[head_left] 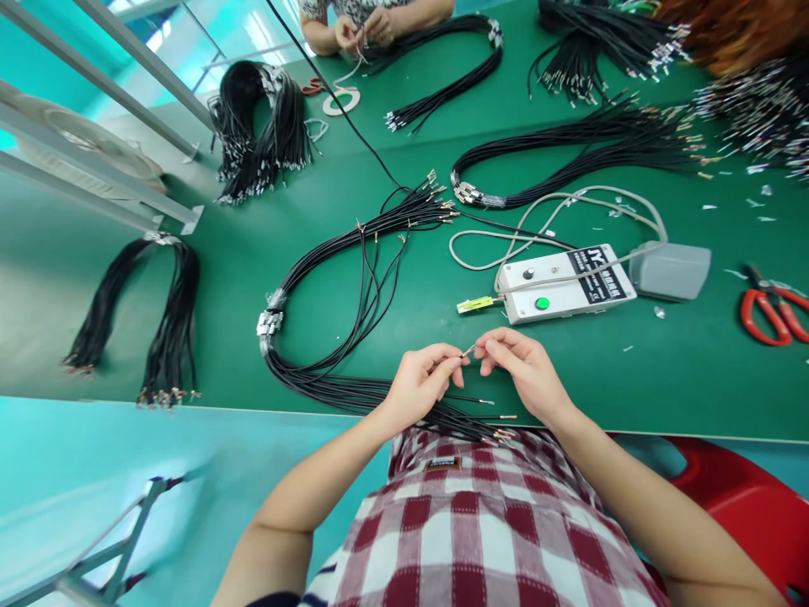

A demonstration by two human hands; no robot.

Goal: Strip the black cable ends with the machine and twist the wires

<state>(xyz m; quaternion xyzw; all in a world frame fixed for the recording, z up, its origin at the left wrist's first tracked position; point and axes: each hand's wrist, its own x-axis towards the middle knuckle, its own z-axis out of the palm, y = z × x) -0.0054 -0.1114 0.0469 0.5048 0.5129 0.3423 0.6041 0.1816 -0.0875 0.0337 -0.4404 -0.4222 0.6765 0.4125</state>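
Note:
Between thumb and fingers, my left hand [425, 381] pinches a black cable close to its stripped end. My right hand [519, 371] pinches the bare wire ends [468, 350] of that same cable, so the two hands nearly meet. The cable belongs to a curved bundle of black cables [309, 261], bound at its bend with a silvery wrap [270, 322]. Its lower strands pass beneath my left hand and reach the table edge by my apron [455, 506]. Just beyond my hands lies a white control box [556, 295] with a green button, and a yellow-green connector [475, 305] on its lead.
Red-handled pliers [768, 316] lie at the right. More cable bundles rest at the left [183, 312], the upper left [259, 126] and the back [569, 152]. A tape roll [341, 102] lies near a co-worker's hands [366, 29]. Wire scraps dot the green table [695, 371].

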